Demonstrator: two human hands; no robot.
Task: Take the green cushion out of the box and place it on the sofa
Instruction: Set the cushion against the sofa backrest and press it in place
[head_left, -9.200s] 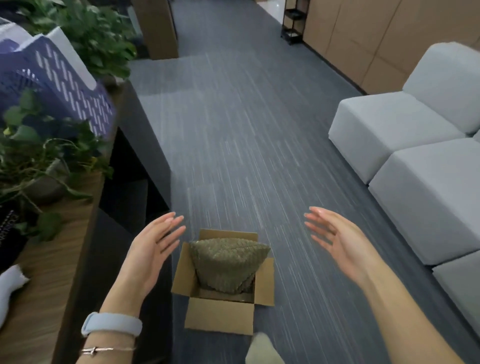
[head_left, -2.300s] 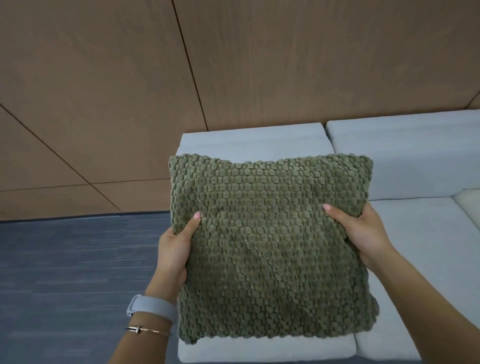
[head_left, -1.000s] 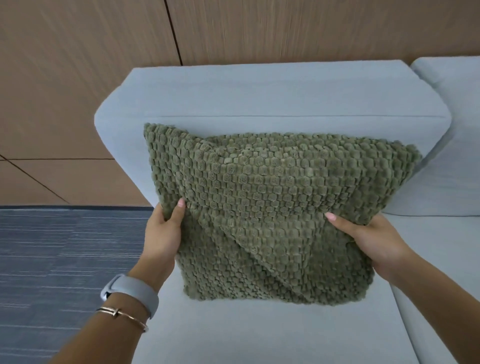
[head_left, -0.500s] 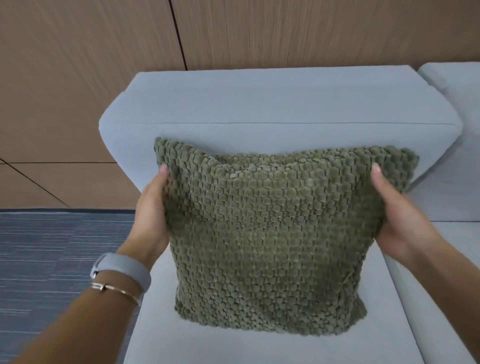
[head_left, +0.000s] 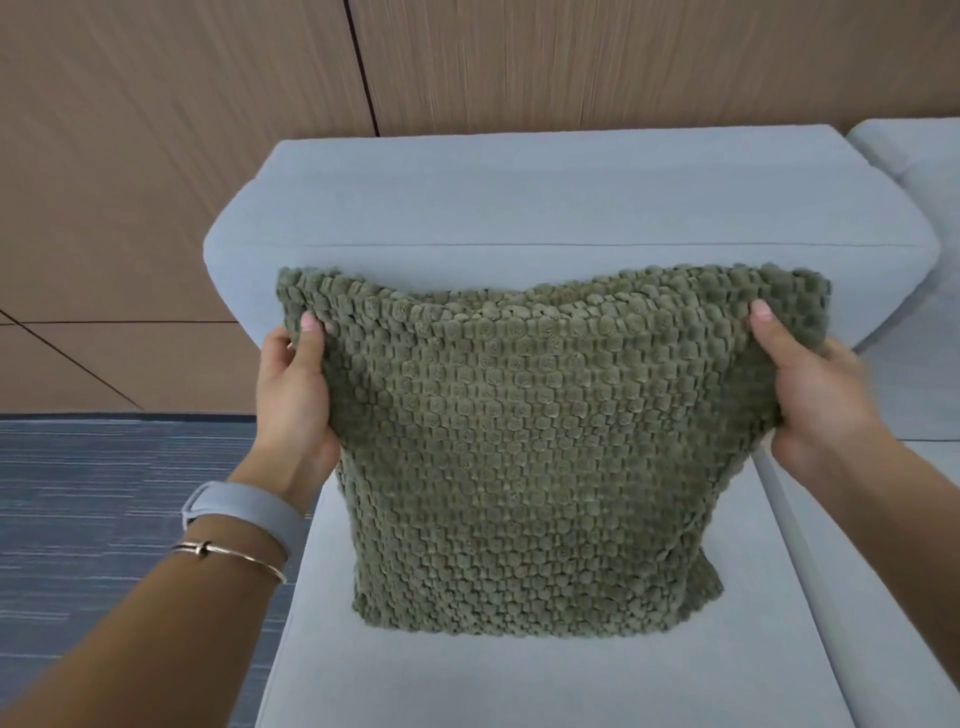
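Soft, even indoor light fills the frame, with no glare. A faint shadow lies under the green cushion (head_left: 524, 447) on the pale sofa (head_left: 519, 208). The right hand (head_left: 815, 395) is slightly motion-blurred. Wide-angle distortion bows the wall panel seams and stretches the forearms at the lower corners.
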